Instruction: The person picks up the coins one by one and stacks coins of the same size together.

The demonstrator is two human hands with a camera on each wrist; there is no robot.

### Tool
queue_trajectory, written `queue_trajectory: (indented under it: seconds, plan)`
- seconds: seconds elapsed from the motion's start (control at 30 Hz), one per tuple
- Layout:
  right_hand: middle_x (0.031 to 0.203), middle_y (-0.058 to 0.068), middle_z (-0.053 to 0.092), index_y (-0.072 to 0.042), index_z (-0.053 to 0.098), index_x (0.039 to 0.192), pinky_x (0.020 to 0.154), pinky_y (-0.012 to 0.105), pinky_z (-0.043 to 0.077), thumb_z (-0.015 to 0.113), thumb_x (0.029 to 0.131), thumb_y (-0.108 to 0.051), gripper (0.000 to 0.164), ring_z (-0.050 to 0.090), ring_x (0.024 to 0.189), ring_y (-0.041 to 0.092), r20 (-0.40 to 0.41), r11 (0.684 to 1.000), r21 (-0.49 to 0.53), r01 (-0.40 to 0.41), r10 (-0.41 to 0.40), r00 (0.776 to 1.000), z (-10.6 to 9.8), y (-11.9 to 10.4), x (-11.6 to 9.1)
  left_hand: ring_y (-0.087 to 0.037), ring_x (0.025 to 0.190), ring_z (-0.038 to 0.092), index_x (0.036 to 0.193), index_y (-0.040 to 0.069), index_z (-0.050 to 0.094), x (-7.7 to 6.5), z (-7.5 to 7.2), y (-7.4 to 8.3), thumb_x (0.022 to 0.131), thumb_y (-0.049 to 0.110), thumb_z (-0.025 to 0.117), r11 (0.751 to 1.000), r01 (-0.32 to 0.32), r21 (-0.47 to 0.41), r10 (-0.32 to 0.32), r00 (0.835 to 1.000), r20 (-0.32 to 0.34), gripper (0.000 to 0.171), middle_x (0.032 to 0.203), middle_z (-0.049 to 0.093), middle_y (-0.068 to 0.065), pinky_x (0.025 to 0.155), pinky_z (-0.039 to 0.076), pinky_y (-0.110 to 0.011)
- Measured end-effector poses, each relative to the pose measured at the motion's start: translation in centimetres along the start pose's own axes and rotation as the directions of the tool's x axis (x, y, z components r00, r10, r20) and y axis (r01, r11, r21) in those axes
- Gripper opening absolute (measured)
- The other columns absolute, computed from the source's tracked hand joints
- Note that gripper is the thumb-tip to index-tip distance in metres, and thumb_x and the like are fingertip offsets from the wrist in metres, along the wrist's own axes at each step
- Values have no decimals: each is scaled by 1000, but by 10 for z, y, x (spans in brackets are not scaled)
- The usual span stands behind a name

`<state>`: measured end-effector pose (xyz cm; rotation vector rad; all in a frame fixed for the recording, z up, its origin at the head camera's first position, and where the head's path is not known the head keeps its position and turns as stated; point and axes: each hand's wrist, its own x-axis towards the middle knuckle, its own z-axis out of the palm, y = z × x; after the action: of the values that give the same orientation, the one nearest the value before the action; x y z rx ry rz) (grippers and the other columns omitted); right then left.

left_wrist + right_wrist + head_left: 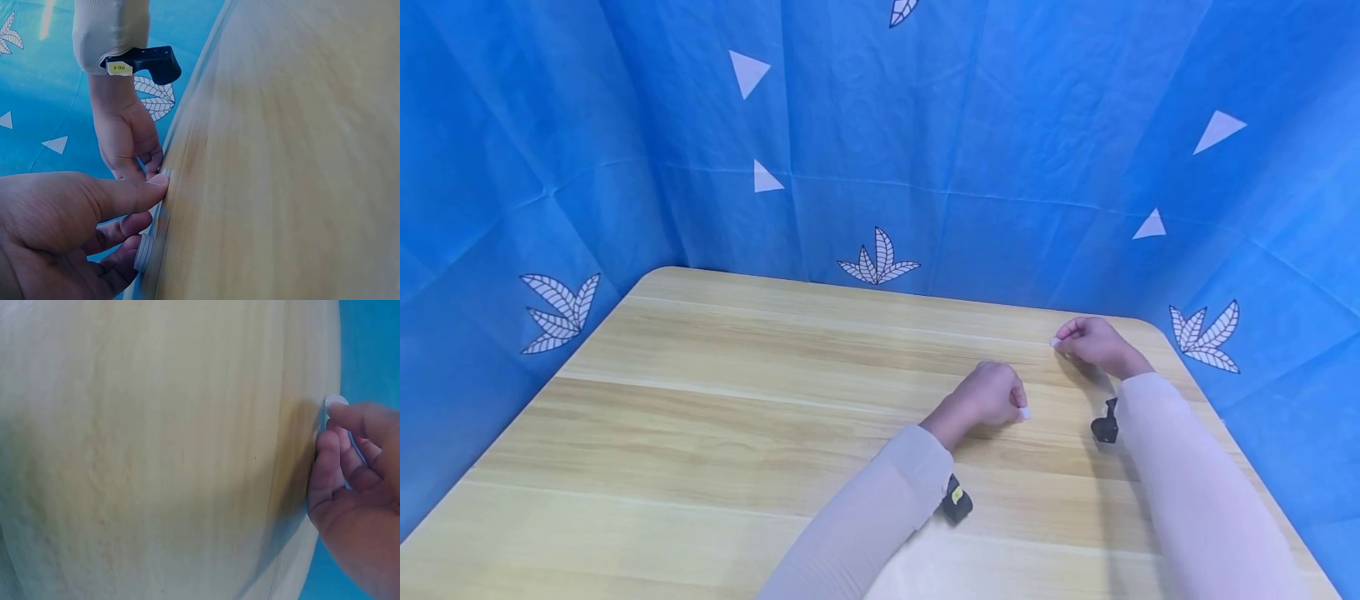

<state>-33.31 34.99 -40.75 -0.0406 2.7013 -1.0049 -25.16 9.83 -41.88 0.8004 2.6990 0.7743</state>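
Observation:
My left hand (988, 393) is low over the wooden table (700, 367), fingers curled, with a small white piece (1025, 412) at its fingertips. In the left wrist view, a short stack of white discs (144, 253) lies against the lower fingers of that hand (56, 231). Another whitish bit (167, 172) shows by the thumb tip; which hand has it, I cannot tell. Farther back and to the right, my right hand (1099, 343) pinches a small white disc (336, 401) between thumb and finger, its other fingers loosely curled.
Blue cloth (865, 125) printed with white leaves and triangles hangs behind the table and along both sides. The table's right edge runs close to the right forearm (1195, 492). A black wrist camera (957, 500) sits under the left cuff, another (1105, 423) at the right.

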Motion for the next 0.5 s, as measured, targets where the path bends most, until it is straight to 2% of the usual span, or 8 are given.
queue_trajectory:
  seconds: [0.17, 0.37, 0.5]
  plan:
    - [103, 13, 59, 3, 54, 123, 73, 31, 49, 63, 102, -18, 31, 54, 86, 25, 11, 998, 65, -9, 8, 1000, -4, -1, -6, -9, 106, 54, 82, 28, 77, 0, 0, 1, 89, 33, 82, 1000, -5, -1, 5, 1000, -2, 10, 76, 62, 21, 103, 39, -23]
    - [103, 13, 63, 10, 53, 125, 75, 28, 54, 62, 103, -13, 33, 59, 85, 17, 22, 988, 149, 38, -42, 999, -7, -4, -14, -10, 107, 55, 85, 27, 78, 0, 0, 1, 90, 32, 82, 1000, -2, -10, 2, 1000, -7, 7, 78, 62, 20, 105, 39, -25]
    - [105, 17, 65, 12, 54, 124, 78, 27, 56, 62, 102, -9, 32, 62, 87, 17, 19, 987, 154, 55, -59, 998, -10, -6, -18, -12, 113, 54, 86, 27, 79, -1, 0, 1, 90, 32, 81, 1000, 12, -18, -12, 1000, 1, 7, 80, 63, 19, 107, 39, -26]
